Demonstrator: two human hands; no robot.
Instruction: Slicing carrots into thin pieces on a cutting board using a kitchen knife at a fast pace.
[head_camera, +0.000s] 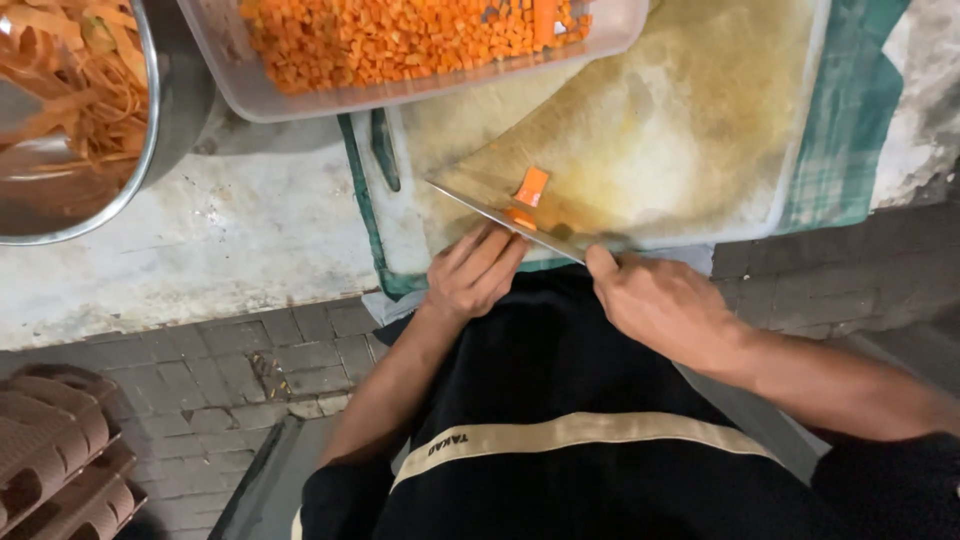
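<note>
My right hand (655, 300) grips the handle of a large knife (500, 215) whose blade lies flat across the near edge of a stained cutting board (680, 120). My left hand (475, 270) rests on the blade's near side, fingers stretched toward a small orange carrot piece (532, 186) that clings to the blade. Another bit of carrot sits just below it under my fingertips.
A clear plastic tub (420, 90) filled with diced carrot stands at the board's far left. A metal bowl (150, 130) of carrot peelings sits at the left. A green checked cloth (850, 110) lies under the board. Stacked brown crates (60, 450) stand on the brick floor.
</note>
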